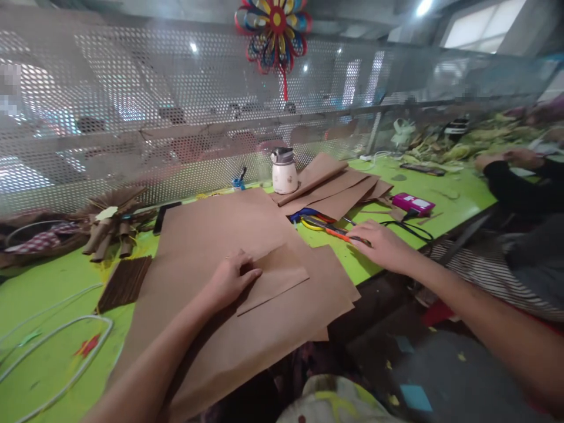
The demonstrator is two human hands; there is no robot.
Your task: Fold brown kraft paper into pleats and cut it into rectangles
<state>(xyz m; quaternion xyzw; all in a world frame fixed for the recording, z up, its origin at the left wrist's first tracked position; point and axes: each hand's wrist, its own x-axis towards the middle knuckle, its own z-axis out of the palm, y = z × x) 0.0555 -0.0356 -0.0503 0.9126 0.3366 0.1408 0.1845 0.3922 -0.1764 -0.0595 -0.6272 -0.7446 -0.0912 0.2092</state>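
A large sheet of brown kraft paper point(198, 229) lies over the table, with a smaller brown paper piece point(282, 273) on top of it. My left hand point(233, 276) rests on this paper, fingers curled and thumb at the small piece's left edge. To the right, my right hand point(374, 241) is closed at the end of a slim orange-and-black tool point(337, 232), whose exact kind I cannot make out. Just beyond that tool lie yellow-and-blue handles point(311, 220), partly overlapped by it.
A white bottle point(284, 173) stands behind the paper, beside more brown sheets point(339, 188). A magenta box point(413, 204) with a black cable sits right. Rolled paper tubes point(110, 232) and a white cord point(94, 318) lie left. Another person's sleeve point(511, 179) shows far right.
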